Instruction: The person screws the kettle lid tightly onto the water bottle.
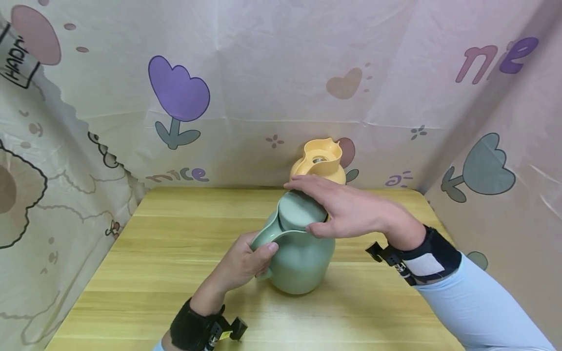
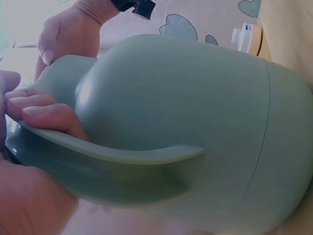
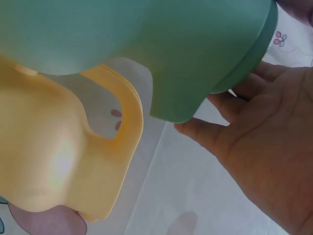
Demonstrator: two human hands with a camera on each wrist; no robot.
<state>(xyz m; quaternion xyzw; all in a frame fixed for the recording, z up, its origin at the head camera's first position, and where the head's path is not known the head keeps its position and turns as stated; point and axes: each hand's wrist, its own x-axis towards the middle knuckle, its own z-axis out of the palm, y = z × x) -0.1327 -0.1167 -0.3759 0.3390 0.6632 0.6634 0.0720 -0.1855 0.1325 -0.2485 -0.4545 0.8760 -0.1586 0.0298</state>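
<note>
A pale green thermos jug (image 1: 303,261) stands upright on the wooden table. My left hand (image 1: 246,261) grips its handle (image 2: 137,156) near the top, thumb over the upper edge. Across the round green lid (image 1: 303,212) lies my right hand (image 1: 347,202), its fingers fairly straight, reaching over the far side, with the thumb by the near rim. The right wrist view shows that hand's fingertips touching the jug's top and rim. Behind it is a yellow jug (image 1: 322,168) of similar shape, partly hidden by the right hand and the green jug; its handle (image 3: 129,112) shows in the right wrist view.
The wooden table (image 1: 175,234) meets a printed cloth backdrop (image 1: 263,73) at its back and sides. A small white and tan object (image 2: 247,39) stands beyond the green jug in the left wrist view; its kind is unclear. Black camera straps (image 1: 432,256) sit on both wrists.
</note>
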